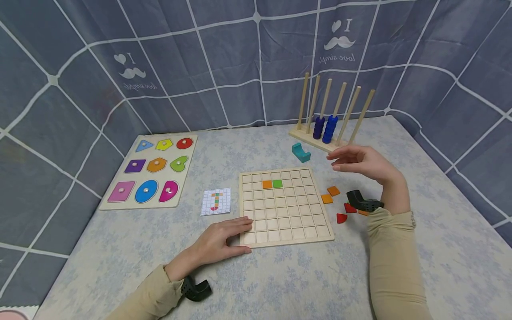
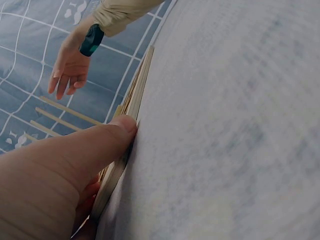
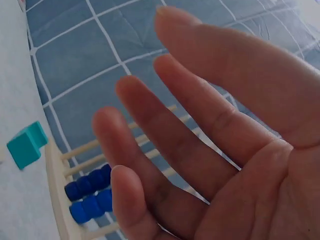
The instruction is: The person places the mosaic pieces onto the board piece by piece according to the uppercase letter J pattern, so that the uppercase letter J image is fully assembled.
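A wooden grid board lies in front of me, with an orange square tile and a green square tile side by side in an upper row. My left hand rests on its near left corner, fingers over the left edge; the thumb touches the rim in the left wrist view. Raised off the table to the board's right, my right hand holds nothing, its fingers loosely bent and apart. Loose orange tiles and red rounded pieces lie below it, some partly hidden by the wrist camera.
Left of the board lies a pattern card. Farther left is a shape puzzle with knobbed pieces. Behind my right hand stands a peg rack with blue and purple beads; a teal notched block lies before it.
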Demonstrator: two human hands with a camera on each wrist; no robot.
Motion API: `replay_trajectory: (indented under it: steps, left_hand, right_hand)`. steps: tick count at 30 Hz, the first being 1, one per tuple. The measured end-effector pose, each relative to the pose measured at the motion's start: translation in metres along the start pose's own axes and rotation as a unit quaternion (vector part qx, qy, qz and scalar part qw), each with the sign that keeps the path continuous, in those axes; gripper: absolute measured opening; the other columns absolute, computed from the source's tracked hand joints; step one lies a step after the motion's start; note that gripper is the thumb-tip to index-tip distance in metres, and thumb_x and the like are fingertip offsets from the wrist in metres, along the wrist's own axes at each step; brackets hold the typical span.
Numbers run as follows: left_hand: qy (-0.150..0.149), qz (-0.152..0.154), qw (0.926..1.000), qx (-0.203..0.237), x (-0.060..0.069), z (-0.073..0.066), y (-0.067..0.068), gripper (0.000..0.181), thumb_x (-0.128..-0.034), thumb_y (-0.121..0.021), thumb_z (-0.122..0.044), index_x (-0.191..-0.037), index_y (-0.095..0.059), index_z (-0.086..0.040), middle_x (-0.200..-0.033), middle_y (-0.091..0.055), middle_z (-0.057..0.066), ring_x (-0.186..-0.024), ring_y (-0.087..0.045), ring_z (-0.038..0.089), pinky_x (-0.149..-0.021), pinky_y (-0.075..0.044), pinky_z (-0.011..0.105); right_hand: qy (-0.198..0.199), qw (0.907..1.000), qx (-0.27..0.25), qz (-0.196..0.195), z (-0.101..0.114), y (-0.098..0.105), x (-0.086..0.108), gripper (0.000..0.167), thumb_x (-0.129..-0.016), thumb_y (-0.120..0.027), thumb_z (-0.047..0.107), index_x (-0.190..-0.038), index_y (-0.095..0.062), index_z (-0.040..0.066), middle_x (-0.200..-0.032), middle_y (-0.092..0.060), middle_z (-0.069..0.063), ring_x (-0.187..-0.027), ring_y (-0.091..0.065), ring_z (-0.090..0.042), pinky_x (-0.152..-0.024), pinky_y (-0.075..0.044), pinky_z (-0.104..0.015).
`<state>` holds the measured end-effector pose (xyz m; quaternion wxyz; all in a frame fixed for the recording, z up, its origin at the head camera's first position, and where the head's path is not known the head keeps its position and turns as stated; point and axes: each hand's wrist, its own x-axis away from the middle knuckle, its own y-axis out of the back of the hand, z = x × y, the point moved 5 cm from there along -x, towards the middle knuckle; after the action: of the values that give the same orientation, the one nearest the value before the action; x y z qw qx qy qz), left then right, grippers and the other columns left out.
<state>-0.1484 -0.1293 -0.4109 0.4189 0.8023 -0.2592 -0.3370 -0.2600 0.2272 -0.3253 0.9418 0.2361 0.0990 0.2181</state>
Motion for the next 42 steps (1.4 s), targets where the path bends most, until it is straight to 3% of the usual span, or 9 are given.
replay_trajectory:
  steps: [13, 20, 25, 42]
  left_hand:
    - [-0.001, 0.000, 1.0000, 0.004, 0.001, 0.001, 0.000, 0.056, -0.0799, -0.073, -0.041, -0.122, -0.064, -0.005, -0.130, -0.057, 0.003, -0.123, -0.050, 0.016, -0.097, -0.045, 0.034]
    - [0.000, 0.000, 1.0000, 0.003, 0.001, 0.000, 0.000, 0.056, -0.0801, -0.073, -0.041, -0.122, -0.063, -0.005, -0.130, -0.057, 0.003, -0.123, -0.050, 0.016, -0.097, -0.045, 0.034]
    - [0.000, 0.001, 1.0000, 0.001, 0.000, 0.000, 0.000, 0.056, -0.0805, -0.072, -0.041, -0.122, -0.063, -0.005, -0.130, -0.057, 0.003, -0.123, -0.050, 0.016, -0.097, -0.045, 0.034]
    - [0.000, 0.001, 1.0000, 0.000, 0.001, 0.000, 0.000, 0.057, -0.0812, -0.071, -0.042, -0.123, -0.063, -0.005, -0.130, -0.057, 0.003, -0.123, -0.050, 0.016, -0.099, -0.043, 0.033]
  right_hand:
    - [-0.022, 0.9971, -0.047, 0.055, -0.027, -0.002, 0.004, 0.042, -0.090, -0.063, 0.009, -0.127, -0.051, -0.006, -0.116, -0.061, 0.002, -0.105, -0.059, -0.012, -0.086, -0.050, -0.024]
    - [-0.058, 0.9929, -0.067, 0.080, -0.047, -0.005, 0.002, 0.044, -0.089, -0.065, 0.011, -0.128, -0.050, -0.005, -0.128, -0.054, -0.017, -0.106, -0.059, -0.011, -0.088, -0.049, -0.024]
    - [-0.064, 0.9898, -0.082, 0.097, -0.059, -0.008, 0.002, 0.045, -0.089, -0.064, 0.009, -0.129, -0.049, -0.007, -0.131, -0.050, -0.024, -0.108, -0.059, -0.014, -0.089, -0.050, -0.028]
    - [-0.103, 0.9816, -0.088, 0.135, -0.088, -0.017, 0.000, 0.050, -0.091, -0.061, 0.012, -0.135, -0.043, -0.005, -0.134, -0.047, -0.025, -0.106, -0.059, -0.015, -0.088, -0.049, -0.032]
